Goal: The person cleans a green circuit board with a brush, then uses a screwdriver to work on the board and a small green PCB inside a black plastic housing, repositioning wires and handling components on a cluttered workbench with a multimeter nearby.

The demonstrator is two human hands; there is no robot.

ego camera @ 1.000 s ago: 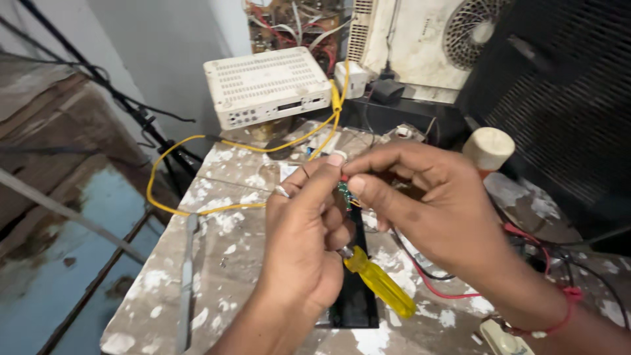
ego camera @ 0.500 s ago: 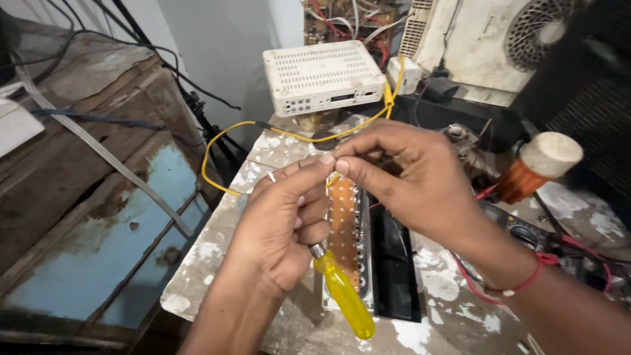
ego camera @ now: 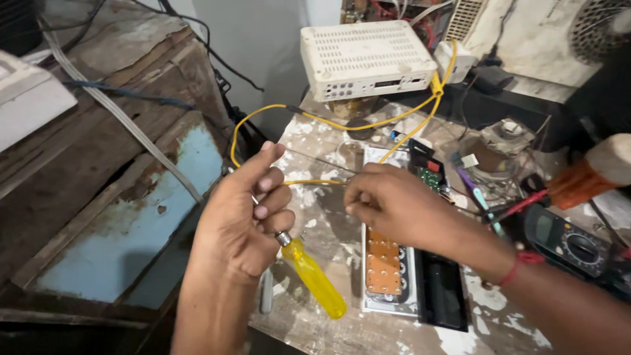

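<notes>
Head view: left hand [ego camera: 240, 220] at centre frame, fingers curled around yellow-handled screwdriver [ego camera: 314, 278]; right hand [ego camera: 388, 207] pinches thin yellow wire [ego camera: 309, 182] over orange perforated circuit board [ego camera: 383, 263]; taut wire could slip or snag the screwdriver tip

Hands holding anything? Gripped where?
Left hand holds a screwdriver by its metal shaft, the yellow handle sticking out below. Right hand pinches something at the yellow wire; the exact grip is hidden.
</notes>
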